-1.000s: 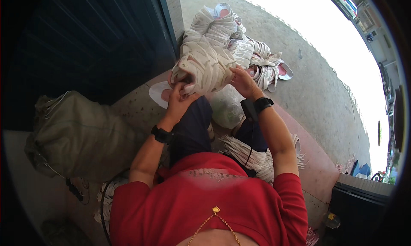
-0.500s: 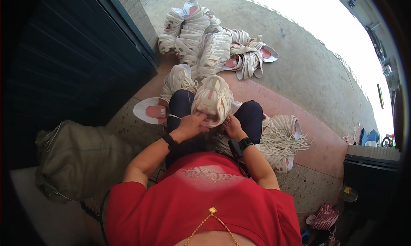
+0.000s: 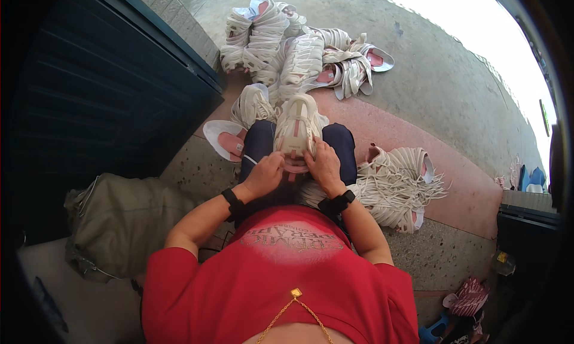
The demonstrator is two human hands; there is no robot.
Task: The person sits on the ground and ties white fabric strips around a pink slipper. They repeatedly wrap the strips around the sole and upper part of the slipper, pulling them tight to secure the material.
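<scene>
A cream shoe upper (image 3: 294, 128) with pink trim rests across my knees, its opening toward me. At the left edge of that opening, my left hand (image 3: 267, 172) is closed in a pinch. A thin white strip (image 3: 250, 159) sticks out beside its fingers; whether it is a lace or a tool I cannot tell. My right hand (image 3: 324, 167) grips the right side of the upper, thumb near the pink collar and fingers along the edge. The fingertips of my left hand are partly hidden.
Stacked cream uppers (image 3: 269, 39) lie beyond my knees. A laced bundle of uppers (image 3: 400, 185) sits at right, and a white-rimmed pink upper (image 3: 227, 142) at left. An olive sack (image 3: 119, 224) stands by the dark door (image 3: 113, 104). A dark cabinet (image 3: 526, 242) is at right.
My right hand has moved from beneath the upper's right side up onto its edge. The upper has turned straighter toward me, and my left hand has shifted slightly left, away from the opening's middle.
</scene>
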